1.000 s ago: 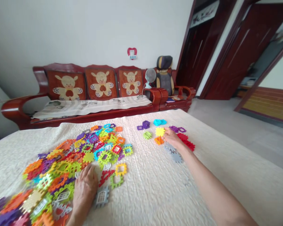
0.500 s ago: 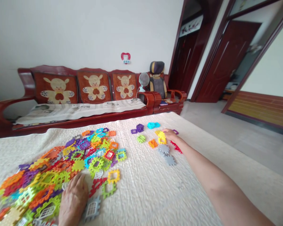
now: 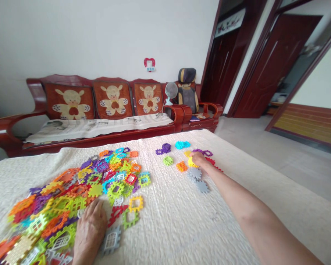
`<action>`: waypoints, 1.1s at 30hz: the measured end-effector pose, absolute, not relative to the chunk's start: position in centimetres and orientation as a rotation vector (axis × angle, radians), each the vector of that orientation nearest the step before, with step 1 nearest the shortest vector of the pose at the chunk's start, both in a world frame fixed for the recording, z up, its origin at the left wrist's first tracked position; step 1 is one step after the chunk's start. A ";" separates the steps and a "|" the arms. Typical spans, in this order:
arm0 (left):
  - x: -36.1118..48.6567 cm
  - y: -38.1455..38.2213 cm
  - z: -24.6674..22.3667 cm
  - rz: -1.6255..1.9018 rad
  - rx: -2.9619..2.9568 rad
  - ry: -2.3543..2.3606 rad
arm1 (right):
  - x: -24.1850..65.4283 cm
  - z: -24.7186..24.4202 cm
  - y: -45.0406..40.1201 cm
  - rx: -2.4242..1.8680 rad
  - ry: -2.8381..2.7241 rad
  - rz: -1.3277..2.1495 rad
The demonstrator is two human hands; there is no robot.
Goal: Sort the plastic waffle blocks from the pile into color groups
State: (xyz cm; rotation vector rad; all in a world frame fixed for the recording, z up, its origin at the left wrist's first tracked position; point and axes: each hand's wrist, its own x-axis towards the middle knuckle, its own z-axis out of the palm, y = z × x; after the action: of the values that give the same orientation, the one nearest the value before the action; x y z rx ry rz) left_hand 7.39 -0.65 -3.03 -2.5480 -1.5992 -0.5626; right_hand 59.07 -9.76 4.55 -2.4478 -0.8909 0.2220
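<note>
Flat plastic interlocking blocks lie on a cream quilted cloth (image 3: 168, 221). My right hand (image 3: 199, 159) is over the small group of yellow blocks (image 3: 192, 162), its fingers closed on one; the fingertips are partly hidden. Around it lie grey blocks (image 3: 201, 186), an orange block (image 3: 181, 166), red blocks (image 3: 211, 161) and purple blocks (image 3: 207, 153). My left hand (image 3: 91, 226) rests palm down at the right edge of a large mixed heap of blocks (image 3: 77, 204), fingers extended and nothing visibly held. Beside it is a grey window block (image 3: 111, 240).
Farther back on the cloth are a light green block (image 3: 168, 161), dark purple blocks (image 3: 166, 148) and light blue blocks (image 3: 180, 145). Beyond the cloth stand a wooden sofa (image 3: 127, 130) with bear cushions, a small fan (image 3: 171, 90) and a chair with a massage cushion (image 3: 187, 92).
My right hand has shifted left over the yellow blocks and covers more of them, uncovering more of the red and purple blocks. My left hand stays in place. The view has turned slightly.
</note>
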 end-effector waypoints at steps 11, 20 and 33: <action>7.6 -0.7 -2.8 -0.591 -2.556 -1.626 | 58.3 5.5 -10.2 -2.606 -0.890 0.158; 8.0 -1.2 -1.8 -0.621 -2.581 -1.687 | 49.8 7.3 -10.1 -2.246 -1.333 -0.120; 8.4 -2.0 -1.2 -0.643 -2.572 -1.739 | 33.0 1.1 -10.5 -1.552 -2.003 0.427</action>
State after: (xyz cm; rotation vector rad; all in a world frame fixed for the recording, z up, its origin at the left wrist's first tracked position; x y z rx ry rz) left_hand 8.44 -1.95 -1.20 -2.5718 -1.7389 -0.6428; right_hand 33.00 -10.55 1.07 -1.5520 -2.0025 0.4267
